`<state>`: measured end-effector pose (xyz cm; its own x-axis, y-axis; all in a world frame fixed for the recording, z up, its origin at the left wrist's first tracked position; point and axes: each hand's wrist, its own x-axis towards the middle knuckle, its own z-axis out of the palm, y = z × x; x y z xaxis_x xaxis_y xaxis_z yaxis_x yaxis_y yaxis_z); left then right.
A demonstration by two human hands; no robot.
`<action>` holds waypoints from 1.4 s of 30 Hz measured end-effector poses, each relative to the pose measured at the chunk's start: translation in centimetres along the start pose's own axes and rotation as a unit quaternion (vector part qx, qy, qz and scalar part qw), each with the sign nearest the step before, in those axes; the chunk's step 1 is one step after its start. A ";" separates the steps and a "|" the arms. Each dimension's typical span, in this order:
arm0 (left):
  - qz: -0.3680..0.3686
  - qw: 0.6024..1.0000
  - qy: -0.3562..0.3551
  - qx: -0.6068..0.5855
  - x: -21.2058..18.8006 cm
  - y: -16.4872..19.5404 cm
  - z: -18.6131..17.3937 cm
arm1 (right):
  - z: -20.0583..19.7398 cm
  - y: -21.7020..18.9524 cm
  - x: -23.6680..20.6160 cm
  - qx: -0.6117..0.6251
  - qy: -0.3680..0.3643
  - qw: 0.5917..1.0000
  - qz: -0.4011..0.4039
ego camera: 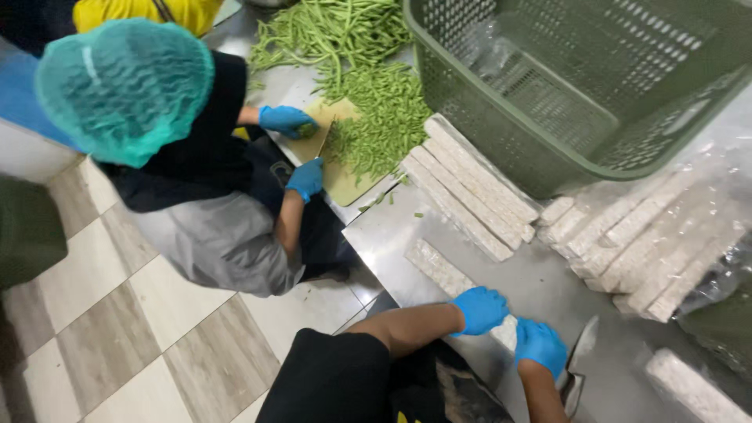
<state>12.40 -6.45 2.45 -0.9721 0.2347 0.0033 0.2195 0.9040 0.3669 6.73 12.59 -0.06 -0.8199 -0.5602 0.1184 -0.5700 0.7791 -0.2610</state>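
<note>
My left hand [479, 309], in a blue glove, presses on the near end of a long pale block [437, 269] that lies on the steel table [540, 286]. Just beside it, my right hand [540, 345], also blue-gloved, grips a knife [580, 356] whose blade points away over the table, close to the block's end. The part of the block under my hands is hidden.
More pale blocks are stacked [470, 188] beside a large green plastic basket [564, 86]; others lie in clear plastic [658, 235], and one lies alone [693, 385]. A co-worker in a teal hair net [121, 86] cuts green beans [384, 117] on a board [345, 176] with blue-gloved hands. Tiled floor at left.
</note>
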 end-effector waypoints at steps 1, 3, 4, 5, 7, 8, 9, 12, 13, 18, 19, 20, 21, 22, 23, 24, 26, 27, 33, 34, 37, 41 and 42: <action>-0.001 1.000 0.012 -0.019 0.1 0.2 -0.1 | 0.0 0.1 0.3 0.000 -0.002 1.000 0.002; 0.007 0.998 0.024 -0.057 0.7 0.6 -0.2 | -0.2 0.3 0.8 0.037 -0.010 0.999 0.008; 0.009 0.999 0.014 -0.045 1.4 0.8 -0.2 | -0.3 0.3 1.0 0.071 -0.016 0.997 0.008; 0.013 0.999 0.001 -0.038 2.1 0.9 -0.1 | -0.5 0.3 0.9 0.103 -0.025 0.994 0.011; 0.020 0.998 -0.046 -0.031 3.4 1.0 0.3 | -0.9 0.2 0.8 0.041 -0.089 0.993 0.066; 0.018 0.996 -0.077 -0.030 3.7 1.0 0.6 | -1.0 0.2 0.6 0.013 -0.127 0.988 0.082; 0.012 0.995 -0.098 -0.022 4.1 0.7 1.0 | -1.1 0.2 0.5 0.020 -0.117 0.989 0.083; 0.026 0.995 -0.090 -0.034 3.2 -0.1 2.2 | -1.0 0.5 0.2 0.043 -0.102 0.989 0.097; 0.019 0.996 -0.081 -0.043 2.8 -0.3 2.6 | -0.8 0.7 0.2 0.050 -0.109 0.987 0.111; -0.021 0.993 -0.094 -0.067 1.6 -0.6 3.1 | 0.4 1.8 0.1 -0.033 -0.200 0.968 0.147; -0.013 0.992 -0.103 -0.076 1.6 -0.5 2.8 | 0.4 2.0 0.1 -0.032 -0.217 0.963 0.159; -0.007 0.990 -0.110 -0.084 1.6 -0.5 2.4 | 0.4 2.2 0.0 -0.031 -0.233 0.957 0.168; -0.004 0.989 -0.114 -0.092 1.7 -0.5 2.0 | 0.4 2.6 -0.1 0.022 -0.215 0.967 0.138; -0.004 0.988 -0.117 -0.099 1.7 -0.5 1.6 | 0.3 3.0 -0.3 0.075 -0.197 0.972 0.106; -0.005 0.987 -0.120 -0.105 1.7 -0.5 1.4 | 0.2 3.1 -0.5 0.129 -0.178 0.973 0.074; -0.003 0.986 -0.126 -0.111 1.5 -0.6 1.3 | 0.1 3.2 -0.7 0.138 -0.162 0.977 0.025; 0.050 0.991 -0.108 -0.062 1.4 -0.6 1.4 | -0.3 3.0 -1.3 0.155 -0.127 0.977 -0.072; 0.076 0.991 -0.101 -0.039 1.2 -0.6 1.6 | -0.4 2.8 -1.5 0.132 -0.143 0.980 -0.049; 0.214 0.970 -0.065 0.096 1.8 -0.9 2.8 | -0.1 1.2 -2.6 -0.035 -0.228 0.973 -0.013; 0.200 0.974 -0.050 0.091 1.9 -1.4 2.5 | -0.1 1.4 -2.7 -0.052 -0.233 0.971 -0.013; 0.168 0.979 0.001 0.112 1.7 -4.5 0.5 | -0.4 2.4 -3.2 -0.070 -0.194 0.978 -0.031; 0.120 0.978 -0.114 0.131 -0.9 -10.8 -2.6 | -0.9 3.9 -3.8 -0.109 -0.176 0.977 -0.041; 0.104 0.979 -0.112 0.134 -2.1 -12.4 -3.6 | -0.8 4.0 -3.9 -0.098 -0.167 0.980 -0.036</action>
<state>11.39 -19.37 1.22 -0.8679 0.4691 -0.1637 0.4541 0.8826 0.1217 7.58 18.17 -0.78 -0.7319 -0.6519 -0.1986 -0.6526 0.7544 -0.0712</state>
